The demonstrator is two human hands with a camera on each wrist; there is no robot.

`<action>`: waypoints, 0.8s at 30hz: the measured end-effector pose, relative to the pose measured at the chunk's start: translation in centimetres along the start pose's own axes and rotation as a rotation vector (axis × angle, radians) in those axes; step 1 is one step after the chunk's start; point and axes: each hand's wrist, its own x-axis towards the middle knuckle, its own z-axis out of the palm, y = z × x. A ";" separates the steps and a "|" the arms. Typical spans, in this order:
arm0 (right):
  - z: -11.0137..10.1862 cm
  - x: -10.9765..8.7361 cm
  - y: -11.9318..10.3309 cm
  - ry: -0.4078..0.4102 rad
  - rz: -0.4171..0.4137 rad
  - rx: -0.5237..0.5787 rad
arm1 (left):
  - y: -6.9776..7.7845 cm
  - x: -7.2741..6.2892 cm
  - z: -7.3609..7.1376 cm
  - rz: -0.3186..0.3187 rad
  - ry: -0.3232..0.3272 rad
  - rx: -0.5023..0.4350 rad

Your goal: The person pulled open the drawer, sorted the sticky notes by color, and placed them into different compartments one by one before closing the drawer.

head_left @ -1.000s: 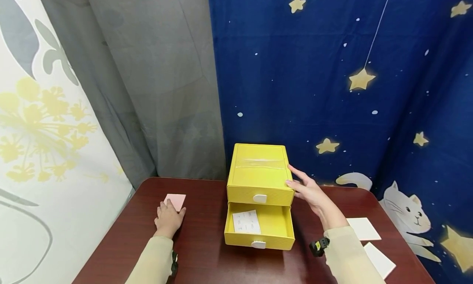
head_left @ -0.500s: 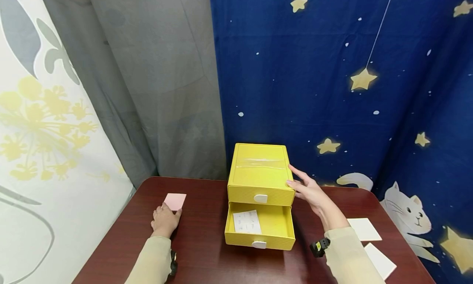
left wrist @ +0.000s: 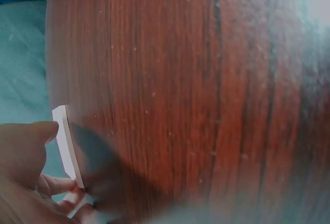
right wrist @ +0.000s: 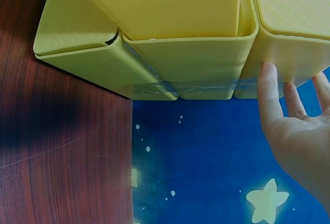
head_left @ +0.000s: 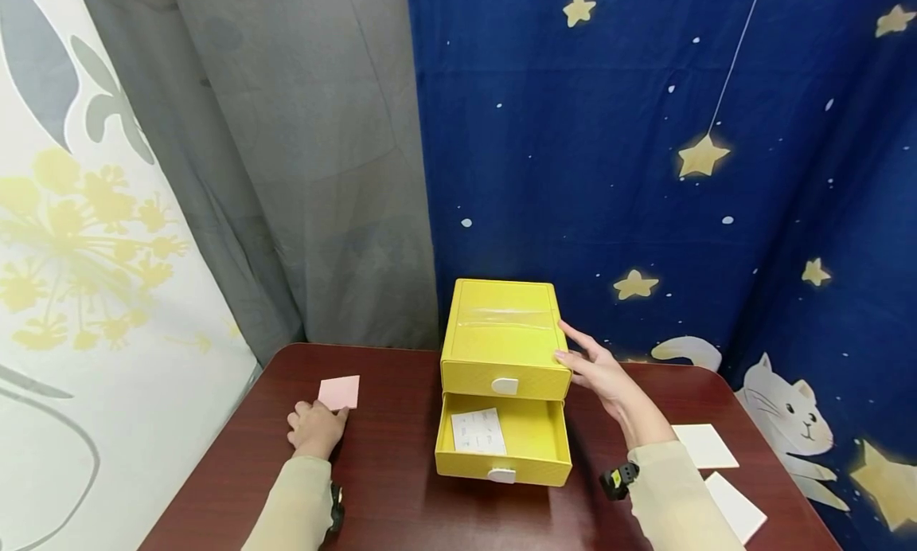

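In the head view my left hand (head_left: 315,430) lies at the near edge of a pink square pad (head_left: 340,392) on the table's left side. Its curled fingertips and thumb hold the pad's edges, as the left wrist view shows a thin light side of the pad (left wrist: 68,146) between them. My right hand (head_left: 605,376) rests with extended fingers against the right side of a yellow drawer unit (head_left: 501,328). In the right wrist view its fingertips (right wrist: 268,72) touch the top tier. Below the closed top drawer, a pulled-out drawer (head_left: 533,435) contains a white printed paper (head_left: 478,431).
Two white square pads, the farther pad (head_left: 705,445) and the nearer pad (head_left: 735,507), lie beside my right forearm. The dark red wooden table (head_left: 387,471) ends at a grey curtain (head_left: 344,216) and a blue starry curtain (head_left: 516,177). Clear tape (head_left: 505,318) crosses the unit's top.
My left hand has drawn back from over the pink pad to its near edge, uncovering more of it. The pad has turned slightly. My right hand and the drawer unit have stayed put.
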 end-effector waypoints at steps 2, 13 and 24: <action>0.1 0.0 0.0 0.004 0.004 -0.001 | 0.0 -0.1 0.2 -0.003 0.015 0.014; -0.1 -0.4 -0.2 0.008 0.011 -0.005 | 0.3 -0.1 0.7 0.052 0.099 0.149; 0.1 -0.1 -0.1 0.007 0.004 -0.002 | -0.5 0.2 1.4 0.014 0.186 0.097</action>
